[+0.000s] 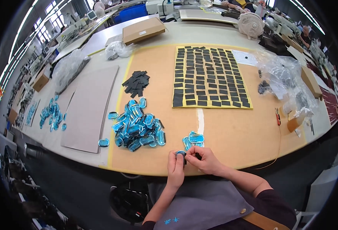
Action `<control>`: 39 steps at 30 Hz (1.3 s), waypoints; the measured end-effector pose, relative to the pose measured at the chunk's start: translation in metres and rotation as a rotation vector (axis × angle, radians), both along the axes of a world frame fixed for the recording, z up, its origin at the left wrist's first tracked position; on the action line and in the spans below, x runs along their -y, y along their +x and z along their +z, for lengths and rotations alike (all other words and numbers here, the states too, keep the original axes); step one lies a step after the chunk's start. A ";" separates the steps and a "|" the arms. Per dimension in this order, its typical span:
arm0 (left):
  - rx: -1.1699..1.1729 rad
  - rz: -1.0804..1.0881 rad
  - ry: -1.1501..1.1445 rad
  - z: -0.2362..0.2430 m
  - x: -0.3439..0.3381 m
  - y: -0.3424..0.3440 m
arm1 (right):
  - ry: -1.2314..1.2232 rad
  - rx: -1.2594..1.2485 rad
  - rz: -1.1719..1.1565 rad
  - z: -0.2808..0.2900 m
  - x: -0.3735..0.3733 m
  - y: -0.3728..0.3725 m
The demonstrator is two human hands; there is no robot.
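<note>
Left hand (175, 165) pinches blue oval piece (181, 153); right hand (204, 160) closed on black patch (198, 156), mid-attach. Next: press flat, likely.

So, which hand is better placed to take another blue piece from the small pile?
Probably the right hand: the small pile lies just beyond its fingers, while the left hand pinches the blue piece.

Left hand (175, 167): raised upright from the lower edge, fingertips pinched in a closed grip.
Right hand (204, 160): reached leftward, fingers curled, fingertips meeting the left's.
Forearms: bare, converging.
</note>
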State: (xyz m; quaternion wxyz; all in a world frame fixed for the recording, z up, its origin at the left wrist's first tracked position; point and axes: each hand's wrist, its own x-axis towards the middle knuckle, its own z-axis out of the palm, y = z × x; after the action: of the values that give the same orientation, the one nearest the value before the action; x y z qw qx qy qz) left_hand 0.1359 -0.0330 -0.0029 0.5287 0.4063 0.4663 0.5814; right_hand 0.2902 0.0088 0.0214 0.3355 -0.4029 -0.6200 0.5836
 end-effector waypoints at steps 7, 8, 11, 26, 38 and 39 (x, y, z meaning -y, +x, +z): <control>-0.003 -0.018 0.038 -0.006 -0.005 0.008 | -0.140 -0.291 0.061 -0.006 0.004 0.001; 0.046 -0.005 0.028 -0.005 -0.006 0.009 | -0.149 -0.298 0.067 -0.009 0.004 0.000; 0.136 -0.030 0.082 0.003 -0.009 0.006 | -0.335 -0.384 0.133 -0.008 0.001 0.003; 0.140 -0.062 0.248 0.027 -0.007 0.001 | -0.289 -0.491 0.057 -0.003 0.020 0.007; 0.529 -0.186 0.063 0.027 -0.001 0.006 | -0.172 -0.397 0.170 -0.004 0.010 0.013; 0.528 -0.189 0.064 0.026 -0.001 0.005 | -0.169 -0.397 0.169 -0.003 0.011 0.013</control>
State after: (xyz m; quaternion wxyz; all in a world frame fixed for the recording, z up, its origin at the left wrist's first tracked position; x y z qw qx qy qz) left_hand 0.1410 -0.0316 0.0226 0.6706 0.2988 0.2537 0.6298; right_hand 0.3037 -0.0021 0.0185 0.3659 -0.2536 -0.5221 0.7275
